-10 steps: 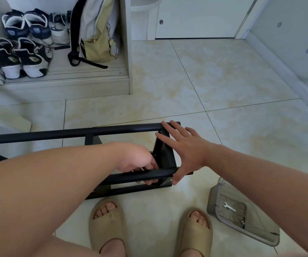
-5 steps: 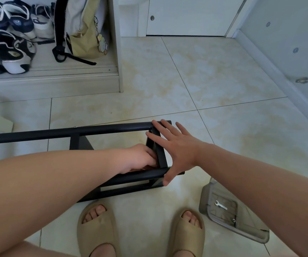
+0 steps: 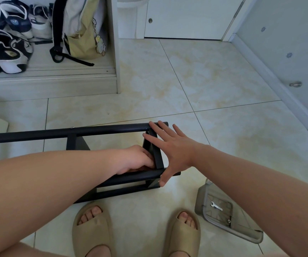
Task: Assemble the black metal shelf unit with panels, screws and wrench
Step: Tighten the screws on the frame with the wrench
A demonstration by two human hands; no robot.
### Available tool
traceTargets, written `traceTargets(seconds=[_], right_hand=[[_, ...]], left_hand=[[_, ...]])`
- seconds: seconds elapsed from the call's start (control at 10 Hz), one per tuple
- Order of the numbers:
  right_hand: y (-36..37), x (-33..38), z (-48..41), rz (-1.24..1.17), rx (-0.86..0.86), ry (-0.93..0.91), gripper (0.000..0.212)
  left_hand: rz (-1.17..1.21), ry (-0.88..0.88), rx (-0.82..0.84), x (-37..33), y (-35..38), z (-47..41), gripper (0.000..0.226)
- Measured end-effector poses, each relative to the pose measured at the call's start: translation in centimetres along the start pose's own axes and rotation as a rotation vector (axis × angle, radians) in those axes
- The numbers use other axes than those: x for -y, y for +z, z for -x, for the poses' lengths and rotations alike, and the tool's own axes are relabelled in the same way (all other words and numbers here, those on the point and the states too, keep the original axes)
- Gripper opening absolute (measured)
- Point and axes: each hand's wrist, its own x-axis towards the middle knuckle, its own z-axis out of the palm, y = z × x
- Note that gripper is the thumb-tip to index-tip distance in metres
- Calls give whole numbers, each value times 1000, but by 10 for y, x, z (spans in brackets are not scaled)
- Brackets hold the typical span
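Little has changed: our right hand (image 3: 170,149) still presses flat, fingers wide, on the end of the black shelf frame (image 3: 112,129) lying before our feet. Our left hand (image 3: 134,160) curls inside that corner; its hold we cannot tell. At four o'clock, the wrench (image 3: 216,206) lies in a tray (image 3: 200,201).

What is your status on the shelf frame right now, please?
Right hand flat against black frame end. Left hand inside the corner, fingers curled, grip unclear. Wrench idle in grey tray. Nothing blocking.
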Motion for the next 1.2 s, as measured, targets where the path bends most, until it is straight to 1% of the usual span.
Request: traceTargets(seconds=[0.2, 0.4, 0.5, 0.6, 0.7, 0.8, 0.9, 1.0, 1.2], right_hand=[[1, -1, 0, -19, 1, 0, 149], [1, -1, 0, -11, -5, 1, 148], [1, -1, 0, -13, -3, -2, 148], [0, -1, 1, -15, -1, -2, 148], [0, -1, 1, -16, 1, -3, 148], [1, -1, 0, -28, 2, 0, 148], [1, -2, 0, -33, 5, 3, 148], [1, -3, -2, -30, 8, 6, 148], [0, -3, -2, -33, 11, 11, 148]], left_hand=[[-5, -38, 15, -2, 0, -1, 15], [41, -8, 19, -2, 1, -3, 16], [85, -25, 46, 1, -2, -4, 14], [141, -29, 87, 4, -4, -5, 19], [137, -25, 88, 5, -4, -7, 18], [28, -9, 24, 2, -1, -5, 14], [-77, 9, -19, -3, 3, -2, 15], [-70, -25, -34, -4, 3, -2, 14], [59, -83, 16, -6, -1, -2, 13]])
